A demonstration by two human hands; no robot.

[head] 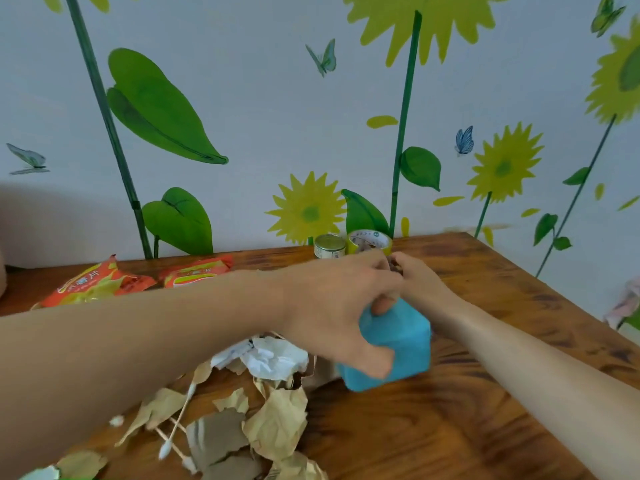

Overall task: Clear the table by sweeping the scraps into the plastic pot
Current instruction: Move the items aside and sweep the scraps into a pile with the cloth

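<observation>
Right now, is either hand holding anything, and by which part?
The left hand grips the blue plastic pot by its upper side. The right hand sits at the pot's top; whether it holds anything cannot be told.

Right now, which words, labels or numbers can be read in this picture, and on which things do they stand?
Left orange packet: large Chinese characters, too blurred to quote.
Right orange packet: print too blurred.
Tin can: label too small.
Tape roll: print too small.
No text can be quoted.
</observation>
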